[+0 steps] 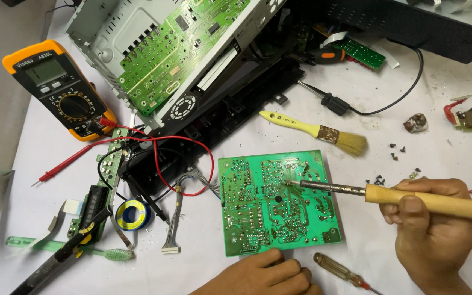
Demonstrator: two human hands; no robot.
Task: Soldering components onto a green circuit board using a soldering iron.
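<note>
Circuit board: a green circuit board [277,202] lies solder side up on the white worktop [389,131], low in the middle of the view.
Soldering iron: a soldering iron [389,195] with a wooden handle lies nearly level, its metal tip touching the board near its upper middle.
Right hand: the right hand [438,229] is clamped around the iron's wooden handle, thumb on top.
Left hand: the left hand [263,273] rests on the worktop, fingers curled together, knuckles touching the board's near edge; it holds nothing that I can see.
Screwdriver: a small screwdriver [341,271] with an amber handle lies between the two hands.
Brush: a yellow-handled paintbrush [315,131] lies just above the board.
Multimeter: an orange and black multimeter [61,90] sits far left, its red and black leads trailing toward the board.
Chassis: an opened metal chassis [159,49] with another green board stands beyond.
Solder: a spool of solder wire [132,214] lies left of the board.
</note>
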